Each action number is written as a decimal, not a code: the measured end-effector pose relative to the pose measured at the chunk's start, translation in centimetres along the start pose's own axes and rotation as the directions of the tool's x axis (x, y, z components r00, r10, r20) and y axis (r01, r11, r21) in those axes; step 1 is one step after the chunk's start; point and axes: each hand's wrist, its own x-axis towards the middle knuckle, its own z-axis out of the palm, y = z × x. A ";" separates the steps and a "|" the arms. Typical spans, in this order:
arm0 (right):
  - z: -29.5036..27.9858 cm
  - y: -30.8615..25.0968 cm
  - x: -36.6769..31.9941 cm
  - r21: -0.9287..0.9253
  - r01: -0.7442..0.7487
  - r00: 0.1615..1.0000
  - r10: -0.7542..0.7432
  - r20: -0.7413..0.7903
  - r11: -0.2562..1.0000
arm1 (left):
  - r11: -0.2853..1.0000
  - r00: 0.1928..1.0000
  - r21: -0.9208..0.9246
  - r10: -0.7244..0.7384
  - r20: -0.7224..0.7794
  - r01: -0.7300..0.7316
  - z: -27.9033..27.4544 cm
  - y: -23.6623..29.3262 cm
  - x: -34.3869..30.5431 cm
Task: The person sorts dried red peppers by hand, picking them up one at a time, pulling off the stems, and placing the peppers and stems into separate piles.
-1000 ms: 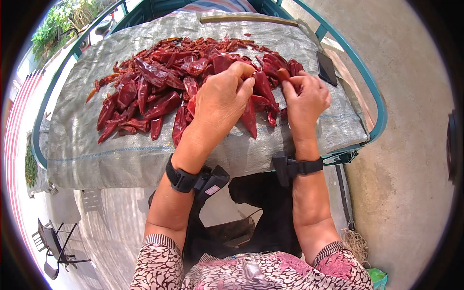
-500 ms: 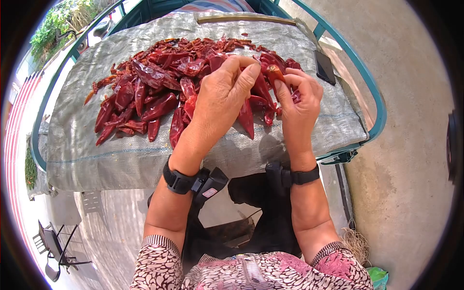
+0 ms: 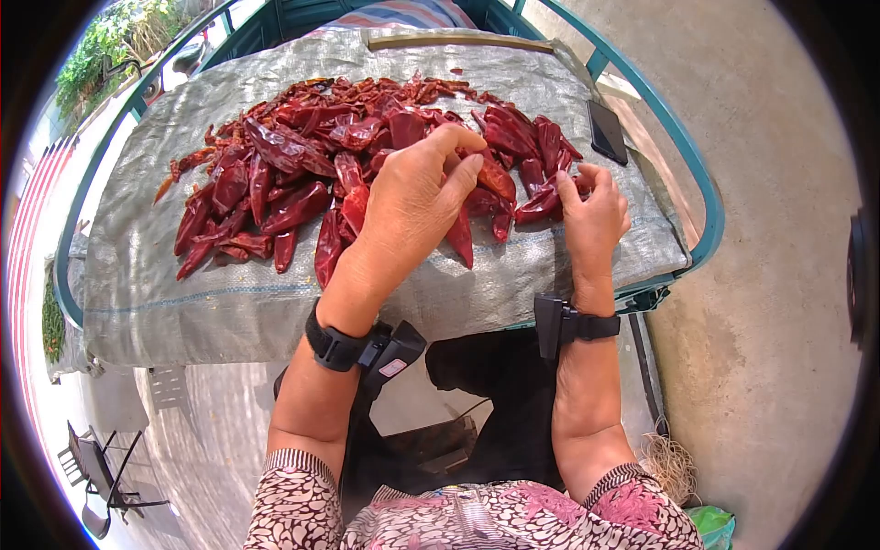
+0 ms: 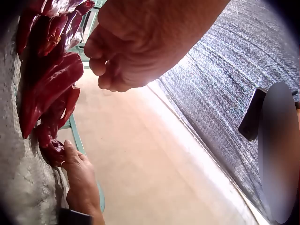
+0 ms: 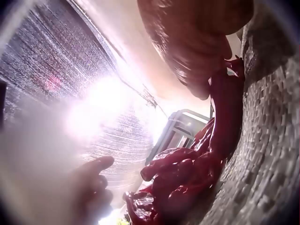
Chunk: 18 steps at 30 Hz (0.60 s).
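Many glossy dried red chilies (image 3: 293, 206) lie heaped on a woven grey sheet (image 3: 229, 321). My left hand (image 3: 417, 188) hovers over the front of the heap with its fingers curled, thumb tip and index tip close together. In the left wrist view no chili shows in the left hand (image 4: 136, 51). To the right, my right hand (image 3: 596, 211) has its thumb and fingers at the end of a dried chili (image 3: 539, 203) on the heap's right edge. The left wrist view shows the right hand (image 4: 80, 176) pinching that chili's end.
A black phone (image 3: 606, 131) lies at the sheet's right side. Along the back edge runs a wooden strip (image 3: 458, 39). A teal metal rail (image 3: 674, 119) curves round the cart. Smaller chili pieces (image 3: 431, 89) are strewn at the back of the heap.
The right hand has let go of one chili, lowered it onto the heap, and moved right and down to another at the edge. The left hand has stayed nearly in place.
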 end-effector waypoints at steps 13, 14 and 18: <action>1.6 0.3 0.3 0.489 0.109 0.994 -0.092 -0.060 0.865 | 0.990 0.990 0.079 0.109 0.092 -0.116 0.7 -0.7 -0.3; 1.6 -0.2 0.2 0.563 0.117 0.993 -0.076 -0.096 0.818 | 0.990 0.989 0.066 0.119 0.085 -0.125 0.7 -0.8 -0.2; -0.8 -3.5 -0.9 0.649 0.219 0.973 -0.115 -0.199 0.729 | 0.990 0.988 0.040 0.129 0.086 -0.133 1.0 -0.7 -0.2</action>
